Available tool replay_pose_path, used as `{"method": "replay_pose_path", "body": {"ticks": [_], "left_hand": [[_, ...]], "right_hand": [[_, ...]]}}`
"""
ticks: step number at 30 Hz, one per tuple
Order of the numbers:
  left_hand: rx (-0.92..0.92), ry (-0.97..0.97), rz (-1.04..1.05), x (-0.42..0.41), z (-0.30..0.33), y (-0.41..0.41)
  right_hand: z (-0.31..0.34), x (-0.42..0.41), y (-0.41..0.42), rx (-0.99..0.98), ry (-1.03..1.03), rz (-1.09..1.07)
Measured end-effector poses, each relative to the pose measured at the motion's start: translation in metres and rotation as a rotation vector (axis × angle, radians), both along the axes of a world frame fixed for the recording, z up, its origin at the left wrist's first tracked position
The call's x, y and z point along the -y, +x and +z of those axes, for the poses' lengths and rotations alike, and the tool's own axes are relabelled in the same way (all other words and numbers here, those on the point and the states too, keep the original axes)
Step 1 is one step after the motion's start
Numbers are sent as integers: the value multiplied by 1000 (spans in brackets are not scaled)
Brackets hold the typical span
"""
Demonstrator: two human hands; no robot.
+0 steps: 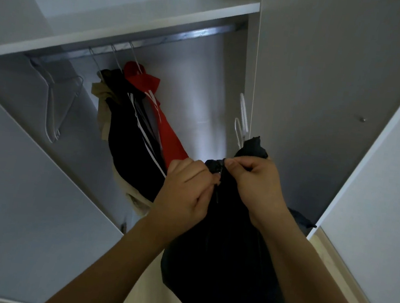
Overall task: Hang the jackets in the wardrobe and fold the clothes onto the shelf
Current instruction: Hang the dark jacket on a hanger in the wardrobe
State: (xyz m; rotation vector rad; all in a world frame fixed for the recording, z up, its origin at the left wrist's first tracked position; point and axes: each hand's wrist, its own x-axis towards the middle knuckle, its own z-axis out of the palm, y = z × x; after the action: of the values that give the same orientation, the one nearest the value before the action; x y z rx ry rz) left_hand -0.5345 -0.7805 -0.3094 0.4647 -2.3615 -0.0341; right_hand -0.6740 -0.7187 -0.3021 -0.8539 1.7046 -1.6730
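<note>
A dark jacket hangs in front of me on a white hanger whose hook sticks up above its collar. My left hand grips the jacket's left front edge beside the zipper. My right hand pinches the top of the zipper at the collar. On the metal rail inside the wardrobe hang a red jacket, a black jacket with white stripes and a beige garment, all on wire hangers.
Two bare hangers hang at the rail's left end. A white shelf runs above the rail. An open wardrobe door stands at the right, another panel at the left. Pale floor shows below.
</note>
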Motion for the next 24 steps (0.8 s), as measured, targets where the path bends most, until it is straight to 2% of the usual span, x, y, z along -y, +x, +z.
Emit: {"method": "replay_pose_path", "body": {"ticks": [3,5,7,10,12,13,15,18,21,24], "left_hand": [[-1,1,-53,0,-2,-2],[99,-84,-106,-6,-11,0],[164,-17,-161,-19,-26,7],[36,303,-154,-18,-25,13],[-125,560,-64,-4,-11,10],[-145,672,-8,4,-3,9],[-42,875,82,14,9,3],[67,1125,55,18,9,-6],[105,1069,-5,17,7,-14],[-6,1007,8,16,1,-14]], "right_hand": [[1,5,1,66,-1,-28],[6,9,-3,145,-23,-96],[12,10,-10,224,-52,-141],[20,9,-19,233,-72,-87],[23,9,-19,216,-90,-25],[24,9,-18,212,-103,2],[25,10,-13,200,-122,32],[23,13,-11,162,-108,21],[18,13,-12,150,-108,5],[7,13,-15,90,-101,-30]]}}
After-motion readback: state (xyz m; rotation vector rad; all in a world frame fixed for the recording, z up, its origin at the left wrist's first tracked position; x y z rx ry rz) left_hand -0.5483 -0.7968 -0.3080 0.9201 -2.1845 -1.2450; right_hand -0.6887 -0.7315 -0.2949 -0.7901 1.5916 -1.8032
